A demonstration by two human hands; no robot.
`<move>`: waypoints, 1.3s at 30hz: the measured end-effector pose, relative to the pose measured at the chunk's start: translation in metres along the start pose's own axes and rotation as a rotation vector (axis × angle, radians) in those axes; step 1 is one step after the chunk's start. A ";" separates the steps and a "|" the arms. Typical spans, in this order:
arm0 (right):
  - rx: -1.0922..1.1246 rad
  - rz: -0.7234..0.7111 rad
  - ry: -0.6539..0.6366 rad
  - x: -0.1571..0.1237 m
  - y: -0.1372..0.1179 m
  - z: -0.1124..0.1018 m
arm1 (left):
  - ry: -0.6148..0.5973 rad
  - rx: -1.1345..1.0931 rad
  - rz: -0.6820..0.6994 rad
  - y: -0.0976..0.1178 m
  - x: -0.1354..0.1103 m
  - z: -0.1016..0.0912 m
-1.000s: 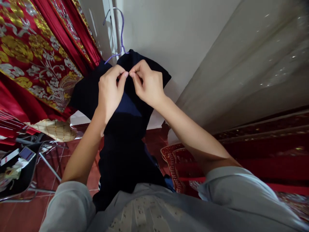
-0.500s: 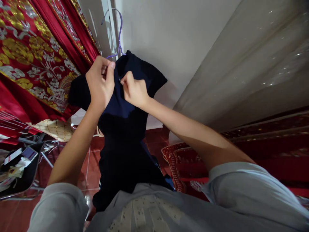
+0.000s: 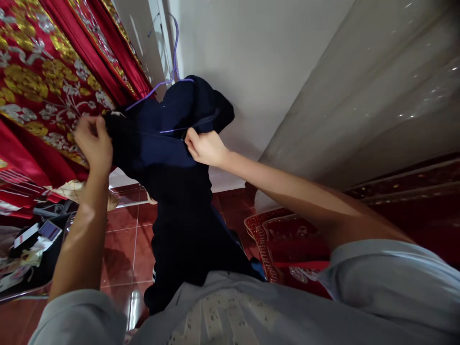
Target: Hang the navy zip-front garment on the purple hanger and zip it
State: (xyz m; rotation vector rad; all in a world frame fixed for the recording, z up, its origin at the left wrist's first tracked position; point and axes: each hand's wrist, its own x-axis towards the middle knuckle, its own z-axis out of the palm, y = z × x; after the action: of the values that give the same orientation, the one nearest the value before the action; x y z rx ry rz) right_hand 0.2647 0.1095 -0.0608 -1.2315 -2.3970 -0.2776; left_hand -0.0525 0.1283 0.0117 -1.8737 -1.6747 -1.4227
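A dark navy garment hangs on a purple hanger by the wall, its upper front spread apart so part of the hanger's lower bar shows. My left hand is closed in a pinch at the garment's left side, drawn out over the red embroidered cloth; its fingertips are a little blurred. With fingers curled tight, my right hand grips the garment's front edge near the middle. A small glint shows by its fingertips, too small to name.
Red cloth with gold and silver embroidery hangs at left. Below it, a chair bears a phone and papers. A pale sheer drape and red fabric lie to the right, over red floor tiles.
My left hand has moved left and down, away from the right hand. The garment's front has spread open, baring the hanger's shoulder and lower bar. My right hand has dropped slightly.
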 end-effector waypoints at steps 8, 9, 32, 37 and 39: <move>0.002 -0.118 -0.228 -0.029 -0.006 0.008 | -0.578 0.066 -0.229 -0.026 -0.092 0.026; 0.037 -0.133 -0.290 -0.031 -0.006 0.010 | -0.632 0.046 -0.223 -0.021 -0.098 0.028; 1.094 0.206 -0.212 -0.002 -0.007 -0.076 | -1.294 -0.423 -0.011 0.067 -0.105 0.048; 0.621 0.197 0.266 0.027 0.041 -0.059 | -1.336 0.036 0.348 0.039 -0.082 0.011; 0.652 0.273 0.280 0.040 0.055 -0.037 | -1.244 0.208 0.312 0.031 -0.064 -0.007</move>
State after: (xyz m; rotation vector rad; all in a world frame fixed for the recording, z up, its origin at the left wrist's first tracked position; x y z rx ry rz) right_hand 0.2993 0.1571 -0.0108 -1.0914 -1.8263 0.3673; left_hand -0.0199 0.0744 -0.0218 -2.9095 -1.6289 0.1933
